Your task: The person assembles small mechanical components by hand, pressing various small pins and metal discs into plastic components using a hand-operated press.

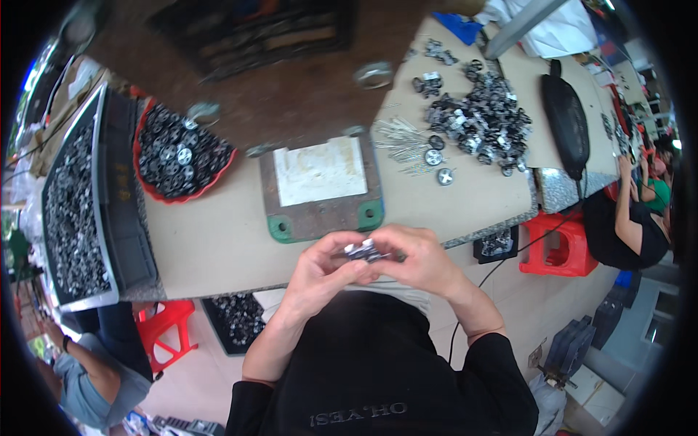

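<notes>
At the near edge of a worktable (211, 261), a person's left hand (320, 267) and right hand (422, 258) met over a small black-and-silver part (365, 251), both sets of fingertips closed on it. The relation to watch was how the part sat between them: its long axis appeared to run from left to right with a slight slant, a white end toward the left fingers, though the fingers hid much of its shape. The left thumb lay along the near side and the right thumb and forefinger pinched toward the right end, so neither hand was nearer; both were touching. Just beyond, a green-cornered metal base (323, 215) bore a pale sheet (320, 174), its near edge facing the hands. Toward the table's far right corner lay a heap of small parts (483, 120), with loose metal pins (405, 140) strewn between heap and base, while a red bowl (185, 198) of black wheels (178, 149) stood near the left edge
</notes>
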A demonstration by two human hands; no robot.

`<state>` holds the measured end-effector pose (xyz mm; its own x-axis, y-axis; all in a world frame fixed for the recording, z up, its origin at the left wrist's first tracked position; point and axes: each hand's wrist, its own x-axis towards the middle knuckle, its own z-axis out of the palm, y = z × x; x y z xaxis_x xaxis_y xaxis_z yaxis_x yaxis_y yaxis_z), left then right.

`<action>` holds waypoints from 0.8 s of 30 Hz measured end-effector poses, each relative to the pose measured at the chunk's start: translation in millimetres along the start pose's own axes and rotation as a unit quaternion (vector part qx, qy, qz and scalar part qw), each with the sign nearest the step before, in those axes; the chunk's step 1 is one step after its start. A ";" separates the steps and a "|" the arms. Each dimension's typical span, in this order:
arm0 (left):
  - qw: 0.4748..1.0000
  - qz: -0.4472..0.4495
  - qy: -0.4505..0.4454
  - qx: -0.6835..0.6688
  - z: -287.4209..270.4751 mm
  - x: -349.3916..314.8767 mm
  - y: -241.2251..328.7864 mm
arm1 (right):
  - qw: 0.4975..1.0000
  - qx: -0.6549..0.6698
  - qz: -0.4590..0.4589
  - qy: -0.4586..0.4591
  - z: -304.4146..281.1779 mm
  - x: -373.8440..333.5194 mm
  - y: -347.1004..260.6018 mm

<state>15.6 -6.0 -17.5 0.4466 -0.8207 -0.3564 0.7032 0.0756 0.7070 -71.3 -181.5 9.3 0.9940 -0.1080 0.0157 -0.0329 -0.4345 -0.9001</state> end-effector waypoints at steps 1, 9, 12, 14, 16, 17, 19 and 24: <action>1.000 -0.021 -0.002 -0.006 -2.6 -0.6 -3.0 | 0.999 -0.016 -0.015 -0.027 0.7 -1.3 0.2; 0.999 -0.022 0.033 -0.018 -0.1 -1.7 -8.4 | 0.963 -0.149 0.108 0.195 -42.5 -0.4 27.9; 0.999 -0.028 0.032 -0.002 4.7 0.0 -6.5 | 0.903 -0.298 0.116 0.288 -54.0 -0.8 58.3; 0.999 -0.018 0.041 0.003 6.7 -2.6 -6.2 | 0.922 -0.228 0.149 0.274 -52.8 1.4 62.5; 0.998 -0.009 0.054 0.008 7.3 -3.8 -6.9 | 0.926 -0.216 0.143 0.275 -52.7 4.4 56.6; 0.998 0.002 0.060 0.016 6.7 -3.5 -8.0 | 0.927 -0.206 0.138 0.280 -52.8 6.7 52.3; 0.997 0.014 0.075 0.024 7.0 -3.4 -7.3 | 0.935 -0.194 0.100 0.279 -49.1 1.7 46.4; 0.995 0.007 0.064 0.074 11.0 -5.0 0.5 | 0.916 0.387 0.102 0.012 -20.9 -17.0 23.5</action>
<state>7.7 -8.1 -8.6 0.5290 -0.7404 -0.4147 0.6115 -0.0062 0.7912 -91.1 -208.6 -3.0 0.9724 -0.1407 -0.1863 -0.1250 0.3601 -0.9245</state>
